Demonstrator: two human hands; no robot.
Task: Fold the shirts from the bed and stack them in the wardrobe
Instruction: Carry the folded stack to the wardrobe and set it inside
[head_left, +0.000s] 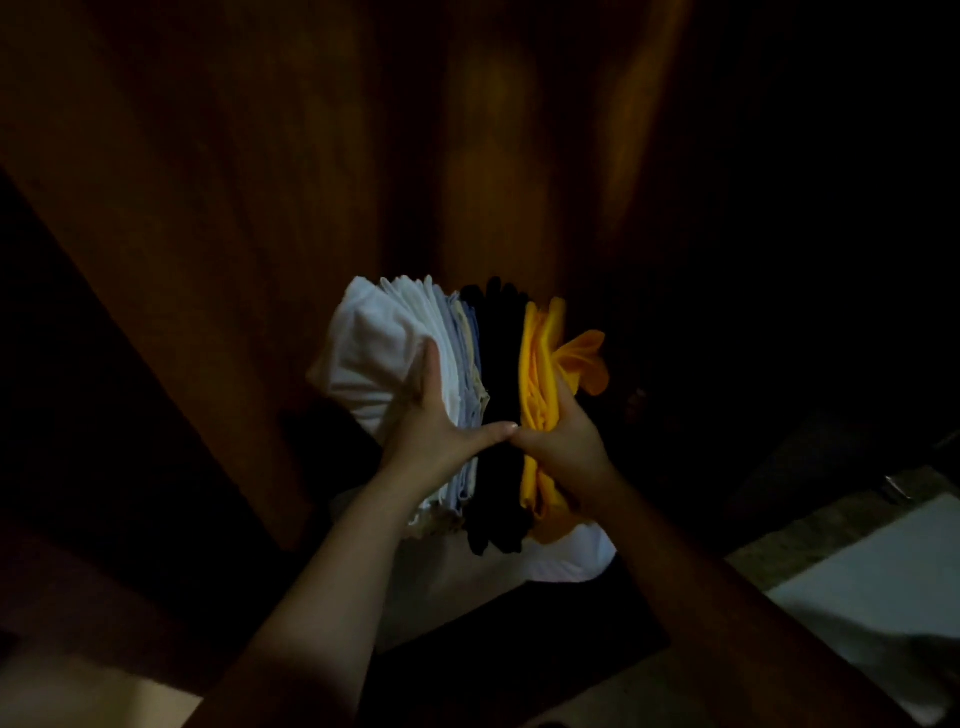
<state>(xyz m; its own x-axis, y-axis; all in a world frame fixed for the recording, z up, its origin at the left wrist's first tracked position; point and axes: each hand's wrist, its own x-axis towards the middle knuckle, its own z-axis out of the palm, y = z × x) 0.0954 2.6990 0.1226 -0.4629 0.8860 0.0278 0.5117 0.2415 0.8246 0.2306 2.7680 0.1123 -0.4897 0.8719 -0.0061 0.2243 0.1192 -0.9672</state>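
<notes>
A stack of folded shirts (493, 364) is held on edge between both hands in the middle of the dim head view. White shirts (374, 353) lie on the left side, black ones in the middle and yellow ones (545, 374) on the right. My left hand (436, 426) grips the white side, its thumb stretched across the near edge and its fingers behind the cloth. My right hand (566, 441) grips the yellow side, fingers hidden behind the cloth. The thumbs almost meet on the black layer.
A brown wooden wardrobe panel (311, 182) fills the view behind the stack. Darkness covers the right side. A pale surface (862, 582) shows at the lower right and a light patch of floor (78, 691) at the lower left.
</notes>
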